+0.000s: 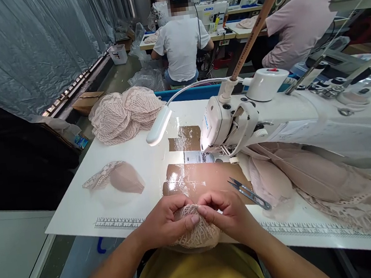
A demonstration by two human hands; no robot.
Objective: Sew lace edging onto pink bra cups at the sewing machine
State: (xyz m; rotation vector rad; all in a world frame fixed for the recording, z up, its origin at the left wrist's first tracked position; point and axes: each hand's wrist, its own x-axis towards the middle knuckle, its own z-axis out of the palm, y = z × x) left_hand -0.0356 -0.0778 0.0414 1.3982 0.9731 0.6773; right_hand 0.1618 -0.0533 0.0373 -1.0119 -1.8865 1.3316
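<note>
Both hands hold one beige lace cup piece (pixel 196 236) at the table's near edge, close to my body. My left hand (pixel 168 221) curls over its left side, thumb pressed on the lace. My right hand (pixel 225 212) pinches its upper right edge with bent fingers. The two thumbs almost meet on top of the piece. Thread snips (pixel 249 193) lie on the table just right of my right hand. The white sewing machine (pixel 270 116) stands beyond, its needle area (pixel 218 151) above the brown taped plate.
A single lace cup (pixel 118 178) lies at the left and a stack of lace cups (pixel 125 114) at the far left corner. A heap of beige fabric (pixel 328 185) fills the right. A gooseneck lamp (pixel 159 126) hangs over the white table (pixel 79 209). Two people sit at machines behind.
</note>
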